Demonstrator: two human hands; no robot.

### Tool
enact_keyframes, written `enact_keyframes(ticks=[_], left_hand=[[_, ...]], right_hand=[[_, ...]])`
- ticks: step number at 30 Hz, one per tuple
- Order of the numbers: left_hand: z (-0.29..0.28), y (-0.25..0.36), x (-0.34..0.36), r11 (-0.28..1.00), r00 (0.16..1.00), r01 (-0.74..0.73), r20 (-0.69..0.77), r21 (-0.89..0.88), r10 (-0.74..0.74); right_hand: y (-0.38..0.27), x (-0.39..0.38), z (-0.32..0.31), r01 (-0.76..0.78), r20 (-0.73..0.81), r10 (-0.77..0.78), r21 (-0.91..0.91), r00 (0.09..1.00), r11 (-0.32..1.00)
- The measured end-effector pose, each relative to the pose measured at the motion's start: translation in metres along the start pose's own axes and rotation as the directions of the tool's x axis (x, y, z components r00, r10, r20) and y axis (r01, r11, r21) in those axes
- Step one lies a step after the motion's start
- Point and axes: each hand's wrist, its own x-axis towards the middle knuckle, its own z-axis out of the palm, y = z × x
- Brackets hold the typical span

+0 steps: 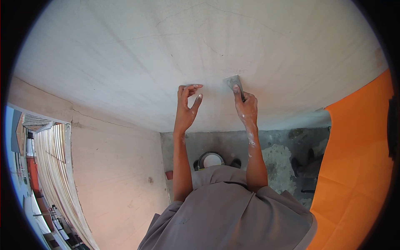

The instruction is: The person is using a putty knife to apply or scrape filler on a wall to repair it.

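Note:
A pale wall [137, 75] with thin cracks and faint streaks rises in front of me. My right hand [246, 106] grips a putty knife [233, 82], its thumb laid along the tool. The blade's edge is at the wall surface, near some small rough marks. White smears cover my right hand and forearm. To the left, my left hand [189, 106] is raised close to the wall with fingers curved and thumb apart, holding nothing. Whether its fingertips touch the wall I cannot tell.
Below me, a round bucket [211, 160] with white content stands on the stained grey floor [273, 160] between my shoes. An orange cloth [354, 158] hangs at right, beside dark items on the floor. A cracked side wall [121, 162] and a window opening are at left.

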Motion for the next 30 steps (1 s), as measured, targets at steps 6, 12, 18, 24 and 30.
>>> enact_keyframes(ticks=[6, 12, 18, 24, 30], left_hand=[[0.0, -0.002, -0.002, 1.0, 1.0, 0.001, 0.007, 0.018, -0.001], [-0.003, 0.0, -0.001, 1.0, 1.0, -0.011, 0.015, -0.012, 0.011], [-0.004, -0.001, 0.001, 1.0, 0.999, -0.026, 0.033, 0.004, 0.025], [-0.007, 0.002, 0.001, 0.999, 0.997, -0.023, 0.069, 0.03, 0.02], [-0.011, 0.006, 0.002, 0.998, 0.995, 0.007, 0.103, 0.063, -0.013]], right_hand=[[-0.001, -0.005, 0.007, 0.0, -0.049, 0.002, 0.042, 0.999, 0.999], [-0.055, -0.007, -0.034, 0.134, -0.176, -0.214, -0.379, 0.961, 0.916], [-0.023, -0.005, -0.032, 0.164, 0.082, -0.157, -0.084, 0.984, 0.983], [0.024, -0.016, -0.026, 0.066, 0.193, -0.146, 0.368, 0.97, 0.927], [0.021, -0.006, -0.015, 0.136, 0.135, -0.189, 0.329, 0.973, 0.935]])
